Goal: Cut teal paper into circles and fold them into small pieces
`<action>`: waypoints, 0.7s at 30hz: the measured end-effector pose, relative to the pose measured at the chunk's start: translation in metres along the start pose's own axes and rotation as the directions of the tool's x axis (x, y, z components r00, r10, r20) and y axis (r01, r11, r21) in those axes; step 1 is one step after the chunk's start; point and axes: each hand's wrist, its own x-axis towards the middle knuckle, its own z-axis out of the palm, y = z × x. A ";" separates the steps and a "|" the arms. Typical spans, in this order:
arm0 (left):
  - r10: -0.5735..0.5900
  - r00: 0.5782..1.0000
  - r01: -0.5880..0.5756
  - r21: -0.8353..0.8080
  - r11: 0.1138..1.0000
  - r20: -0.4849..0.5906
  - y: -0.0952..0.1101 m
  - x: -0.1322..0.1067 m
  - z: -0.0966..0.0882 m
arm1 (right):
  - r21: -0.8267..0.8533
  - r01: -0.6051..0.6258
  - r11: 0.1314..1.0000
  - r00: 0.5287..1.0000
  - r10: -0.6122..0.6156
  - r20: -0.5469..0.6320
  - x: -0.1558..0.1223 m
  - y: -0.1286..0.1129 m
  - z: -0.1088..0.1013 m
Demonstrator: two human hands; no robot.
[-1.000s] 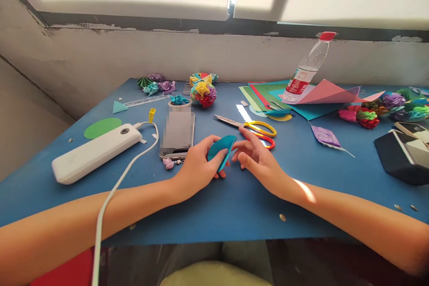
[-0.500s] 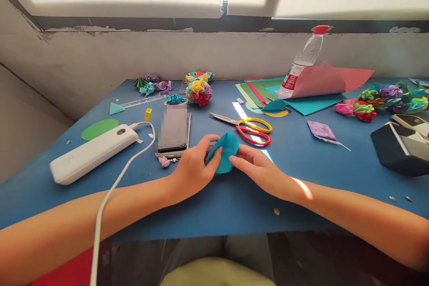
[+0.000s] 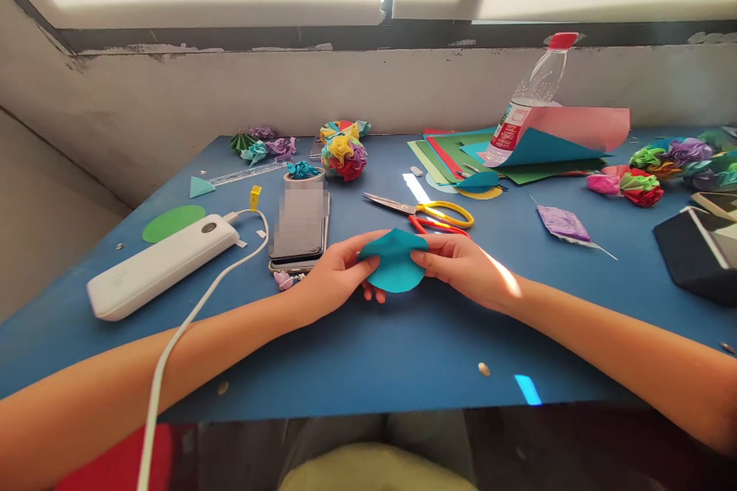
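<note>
A teal paper circle [image 3: 394, 267] is held just above the blue table [image 3: 368, 353], near the middle. My left hand [image 3: 339, 276] pinches its left edge, thumb on top. My right hand [image 3: 464, 265] pinches its right edge. The circle bulges up along a fold line at its top. Right behind my hands lie scissors [image 3: 429, 212] with yellow and red handles, their blades pointing left. A phone [image 3: 299, 229] lies flat to the left of my left hand.
A white power bank [image 3: 158, 265] with a white cable [image 3: 190, 330] lies at the left. Paper flower balls [image 3: 344, 151] sit at the back, more at the right [image 3: 662, 169]. Coloured paper sheets [image 3: 518, 153] and a plastic bottle [image 3: 530, 111] are at the back right. A dark box [image 3: 694, 249] stands at the right edge.
The teal paper went from folded nearly shut in my left hand to spread out flatter between both hands. My right hand came in and took hold of its right edge.
</note>
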 end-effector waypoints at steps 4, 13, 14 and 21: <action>0.010 1.000 -0.009 0.090 0.996 -0.005 0.002 -0.003 0.002 | 0.021 -0.024 0.999 0.997 0.026 -0.077 -0.001 0.000 -0.003; 0.018 0.999 -0.022 -0.129 0.991 -0.034 0.007 -0.006 0.000 | -0.286 0.214 0.934 0.973 -0.231 -0.026 -0.003 -0.006 0.000; 0.002 0.999 -0.005 -0.099 0.995 -0.032 0.007 -0.006 0.001 | -0.337 0.255 0.906 0.963 -0.270 0.001 -0.005 -0.006 0.001; -0.061 0.992 0.092 0.308 0.947 -0.110 0.008 -0.007 0.008 | -0.491 0.320 0.810 0.946 -0.305 0.112 -0.017 -0.012 0.004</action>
